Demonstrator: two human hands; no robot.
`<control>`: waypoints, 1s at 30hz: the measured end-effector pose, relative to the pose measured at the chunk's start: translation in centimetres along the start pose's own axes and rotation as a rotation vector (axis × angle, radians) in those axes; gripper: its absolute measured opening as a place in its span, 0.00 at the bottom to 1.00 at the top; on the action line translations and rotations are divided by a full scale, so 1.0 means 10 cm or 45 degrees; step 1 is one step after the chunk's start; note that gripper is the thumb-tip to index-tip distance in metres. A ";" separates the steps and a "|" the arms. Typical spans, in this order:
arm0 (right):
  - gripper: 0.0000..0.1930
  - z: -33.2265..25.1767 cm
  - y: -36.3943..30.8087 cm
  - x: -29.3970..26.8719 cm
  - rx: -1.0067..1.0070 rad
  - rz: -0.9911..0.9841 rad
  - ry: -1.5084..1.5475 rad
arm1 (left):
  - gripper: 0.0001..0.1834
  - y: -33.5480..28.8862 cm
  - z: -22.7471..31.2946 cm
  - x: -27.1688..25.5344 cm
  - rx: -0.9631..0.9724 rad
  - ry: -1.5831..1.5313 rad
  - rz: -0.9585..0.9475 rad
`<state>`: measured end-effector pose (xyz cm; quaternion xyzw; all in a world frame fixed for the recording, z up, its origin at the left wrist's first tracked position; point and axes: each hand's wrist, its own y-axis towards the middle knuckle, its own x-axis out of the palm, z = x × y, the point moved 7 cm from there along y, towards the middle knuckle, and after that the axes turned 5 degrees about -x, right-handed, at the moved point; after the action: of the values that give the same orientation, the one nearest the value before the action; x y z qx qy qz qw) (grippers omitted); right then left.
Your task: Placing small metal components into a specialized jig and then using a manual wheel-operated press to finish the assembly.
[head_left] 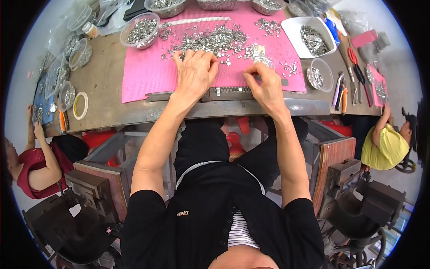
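Note:
My left hand (195,74) is at the near edge of a pile of small silvery metal pieces (219,38) on a pink textured mat (143,74). Its fingers are bent and drawn toward the thumb; anything between them is hidden. Just above the right part of a dark metal bar (230,92) is my right hand (267,87), thumb and forefinger pinched together. What that pinch holds, if anything, is too small to make out. The bar lies along the mat's near edge, with a few small bright pieces set in it. A small clear bag (262,56) lies beyond my right fingers.
Metal pieces fill a clear round tub (141,31), a white tray (309,38) and a small tub (320,75). Pliers (344,96) and red-handled scissors (356,67) lie at right, a tape roll (80,106) at left. Co-workers sit at both sides, one in a yellow top (385,145).

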<state>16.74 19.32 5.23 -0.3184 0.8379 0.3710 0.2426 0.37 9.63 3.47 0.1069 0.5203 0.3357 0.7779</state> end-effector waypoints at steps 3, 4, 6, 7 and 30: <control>0.06 -0.13 -0.17 -0.06 -0.017 0.030 0.067 | 0.04 0.01 0.01 -0.01 0.000 0.012 0.000; 0.07 -0.16 -0.21 -0.06 -0.031 0.044 0.078 | 0.04 0.01 0.02 -0.02 0.012 0.025 -0.010; 0.10 -0.13 -0.31 -0.05 0.016 0.024 0.063 | 0.04 0.02 0.04 -0.06 0.021 0.016 -0.036; 0.10 -0.12 -0.34 -0.03 0.015 0.027 0.060 | 0.04 0.02 0.05 -0.06 0.028 0.008 -0.063; 0.04 0.37 0.43 0.26 -0.152 -0.018 -0.277 | 0.07 -0.36 0.72 0.05 0.173 -0.307 -0.074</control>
<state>12.54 23.51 3.36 -0.2960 0.7807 0.4510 0.3155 8.31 8.54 4.42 0.1839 0.4475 0.2619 0.8351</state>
